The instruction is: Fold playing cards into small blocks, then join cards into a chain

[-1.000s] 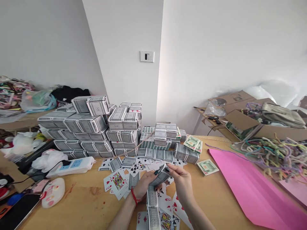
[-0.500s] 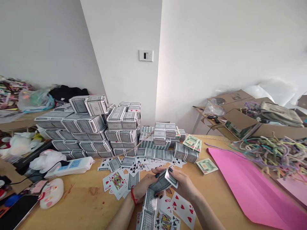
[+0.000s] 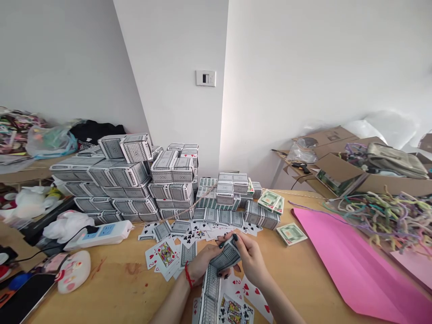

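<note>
Between my two hands is a joined strip of folded playing cards with grey patterned backs, its far end bent up to the right. My left hand, with a red string at the wrist, grips the strip near its bend. At the raised end, my right hand pinches a card edge; its other fingers are partly hidden. Below and right of the strip lie loose face-up playing cards, including a king of clubs and a heart card. More loose cards are spread left of my left hand.
Stacked blocks of folded cards stand at the back left, with a smaller stack behind my hands. Green card boxes and pink paper lie to the right. A white power strip sits left; tangled yarn lies far right.
The white-faced card flap at the strip's raised end is now folded in. My right hand has shifted slightly left and up along that end. My left hand stays nearly in place.
</note>
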`<state>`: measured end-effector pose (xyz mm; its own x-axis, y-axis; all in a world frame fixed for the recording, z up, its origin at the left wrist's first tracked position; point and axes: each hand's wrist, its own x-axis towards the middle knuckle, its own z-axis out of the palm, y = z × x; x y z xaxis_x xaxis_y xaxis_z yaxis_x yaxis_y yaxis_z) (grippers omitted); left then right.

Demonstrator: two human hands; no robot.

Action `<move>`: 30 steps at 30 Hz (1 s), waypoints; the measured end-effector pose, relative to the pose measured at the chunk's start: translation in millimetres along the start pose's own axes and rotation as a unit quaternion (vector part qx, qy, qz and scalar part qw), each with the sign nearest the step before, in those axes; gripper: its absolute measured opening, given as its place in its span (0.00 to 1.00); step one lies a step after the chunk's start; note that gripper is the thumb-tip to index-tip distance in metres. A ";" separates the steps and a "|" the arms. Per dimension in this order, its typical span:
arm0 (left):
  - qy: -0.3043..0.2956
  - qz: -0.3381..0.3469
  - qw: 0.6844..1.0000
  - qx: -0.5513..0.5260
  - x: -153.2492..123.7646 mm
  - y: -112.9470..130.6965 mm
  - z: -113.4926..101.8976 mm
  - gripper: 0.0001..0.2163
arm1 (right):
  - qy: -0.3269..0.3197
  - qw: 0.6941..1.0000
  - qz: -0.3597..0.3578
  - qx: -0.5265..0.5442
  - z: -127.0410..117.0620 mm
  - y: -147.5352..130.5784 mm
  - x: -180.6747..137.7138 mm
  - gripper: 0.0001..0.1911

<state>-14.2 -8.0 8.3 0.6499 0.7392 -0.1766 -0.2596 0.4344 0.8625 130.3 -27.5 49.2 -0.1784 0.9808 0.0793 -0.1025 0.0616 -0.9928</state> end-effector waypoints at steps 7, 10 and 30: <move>-0.012 -0.051 0.999 -0.010 -0.6 0.0 -0.2 0.23 | 0.056 0.998 -0.003 -0.020 -1.2 8.0 3.5 0.26; -0.036 -0.072 0.996 -0.041 -0.8 0.0 1.4 0.23 | 0.063 0.998 0.004 0.002 -3.7 9.3 6.6 0.27; 0.067 0.082 0.965 -0.238 -4.3 13.5 -19.8 0.18 | 0.117 0.936 -0.063 -0.326 -44.2 48.4 39.2 0.14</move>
<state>-34.7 4.8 11.3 0.4824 0.8643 -0.1425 -0.6714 0.4694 0.5735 161.6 22.1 0.4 0.0213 0.9670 0.2538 0.5241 0.2054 -0.8265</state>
